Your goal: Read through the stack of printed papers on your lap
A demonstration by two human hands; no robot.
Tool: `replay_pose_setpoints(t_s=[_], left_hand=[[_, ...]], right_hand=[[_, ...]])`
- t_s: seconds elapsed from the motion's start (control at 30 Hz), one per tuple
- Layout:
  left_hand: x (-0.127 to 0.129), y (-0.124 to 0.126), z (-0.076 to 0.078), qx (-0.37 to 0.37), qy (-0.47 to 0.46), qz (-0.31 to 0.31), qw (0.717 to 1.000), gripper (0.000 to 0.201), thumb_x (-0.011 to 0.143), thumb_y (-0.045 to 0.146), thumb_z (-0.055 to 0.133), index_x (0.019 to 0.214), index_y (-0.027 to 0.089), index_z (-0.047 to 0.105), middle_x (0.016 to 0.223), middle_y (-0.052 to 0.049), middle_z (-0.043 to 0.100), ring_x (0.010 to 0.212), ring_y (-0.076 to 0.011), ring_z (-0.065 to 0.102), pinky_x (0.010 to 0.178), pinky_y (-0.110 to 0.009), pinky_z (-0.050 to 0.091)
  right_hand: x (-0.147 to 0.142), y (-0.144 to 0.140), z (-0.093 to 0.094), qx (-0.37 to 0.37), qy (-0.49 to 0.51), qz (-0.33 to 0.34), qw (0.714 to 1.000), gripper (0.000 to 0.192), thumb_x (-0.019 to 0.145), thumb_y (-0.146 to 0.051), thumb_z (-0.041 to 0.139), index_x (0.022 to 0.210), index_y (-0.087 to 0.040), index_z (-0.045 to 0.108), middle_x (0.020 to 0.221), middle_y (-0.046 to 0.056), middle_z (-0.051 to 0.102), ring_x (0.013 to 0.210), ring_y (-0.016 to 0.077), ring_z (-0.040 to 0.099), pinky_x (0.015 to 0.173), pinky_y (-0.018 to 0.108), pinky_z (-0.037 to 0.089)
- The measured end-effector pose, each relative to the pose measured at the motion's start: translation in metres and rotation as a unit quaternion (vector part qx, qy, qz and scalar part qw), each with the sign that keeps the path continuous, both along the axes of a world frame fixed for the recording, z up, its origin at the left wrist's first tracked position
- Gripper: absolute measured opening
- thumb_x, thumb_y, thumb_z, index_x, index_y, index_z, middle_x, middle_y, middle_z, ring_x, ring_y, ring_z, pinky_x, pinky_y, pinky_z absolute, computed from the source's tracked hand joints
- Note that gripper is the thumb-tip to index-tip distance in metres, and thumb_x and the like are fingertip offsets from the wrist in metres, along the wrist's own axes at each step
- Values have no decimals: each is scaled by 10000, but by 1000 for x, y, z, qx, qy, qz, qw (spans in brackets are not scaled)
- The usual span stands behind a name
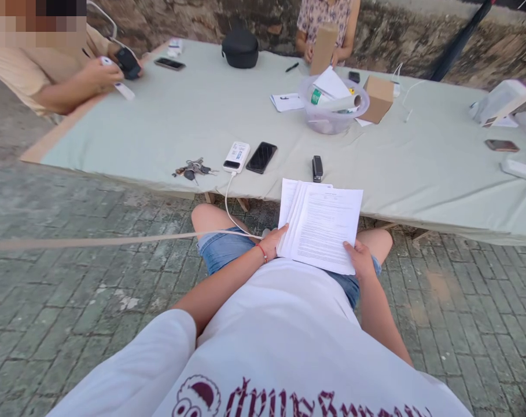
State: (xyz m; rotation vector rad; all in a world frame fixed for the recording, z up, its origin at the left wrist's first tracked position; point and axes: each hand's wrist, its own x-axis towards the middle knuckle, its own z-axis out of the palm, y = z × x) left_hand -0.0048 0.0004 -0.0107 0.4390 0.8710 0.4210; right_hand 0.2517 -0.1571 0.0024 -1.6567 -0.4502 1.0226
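The left hand [272, 242] and right hand [360, 259] are gripping papers [326, 226] between them, seemingly sorting; the next move probably calls for keeping edges even. A stapler [317, 168] is lying beyond.

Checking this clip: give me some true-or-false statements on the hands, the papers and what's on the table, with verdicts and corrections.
1. The left hand and right hand both hold the papers. True.
2. The red bracelet is on the right wrist. False: the red bracelet is on the left wrist.
3. A black stapler lies on the table, just beyond the papers. True.
4. A white cable is plugged into the white power bank. True.
5. The keys lie between the power bank and the stapler. False: the keys lie left of the power bank.
6. The plastic tub stands on the ground. False: the plastic tub stands on the table.
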Motion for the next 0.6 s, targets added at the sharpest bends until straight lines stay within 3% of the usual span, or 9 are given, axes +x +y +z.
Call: replay_pose_setpoints(t_s=[0.1, 0.17, 0.27, 0.4, 0.6], left_hand=[[0, -3, -1, 43, 20, 10, 999, 519, 657, 354, 937, 1064, 89, 753, 1067, -188, 796, 1060, -359, 751, 1016, -512, 579], [1, -4, -3, 57, 42, 39, 997, 495, 652, 328, 938, 1044, 91, 752, 1051, -179, 799, 1020, -346, 762, 994, -507, 592], [2, -2, -3, 44, 58, 75, 995, 454, 696, 355, 909, 1026, 88, 748, 1034, -181, 800, 980, -331, 771, 949, -497, 615], [3, 2, 0, 3, 51, 88, 995, 418, 731, 383, 872, 993, 79, 756, 1016, -184, 801, 939, -324, 778, 900, -485, 636], [4, -2, 8, 54, 46, 73, 995, 454, 537, 226, 946, 932, 79, 778, 913, -166, 809, 900, -352, 780, 865, -469, 641]], right_hand=[[-5, 5, 6, 17, 15, 17, 1000, 379, 705, -509, 783, 1013, -296, 726, 1029, 10, 803, 951, 295, 754, 880, 466, 620], [-7, 10, 7, 28, 11, -14, 999, 375, 684, -510, 798, 974, -294, 701, 1004, 6, 800, 918, 279, 749, 842, 439, 623], [-7, 14, 5, 24, -4, -62, 998, 397, 609, -505, 841, 875, -276, 654, 897, 1, 785, 839, 253, 732, 784, 401, 617], [3, 9, -2, 9, -5, -62, 998, 430, 594, -548, 842, 826, -268, 613, 824, 6, 764, 787, 248, 718, 726, 387, 607], [13, -2, -8, -19, 7, -56, 998, 431, 642, -543, 823, 950, -288, 662, 890, 5, 788, 880, 291, 750, 762, 433, 632]])
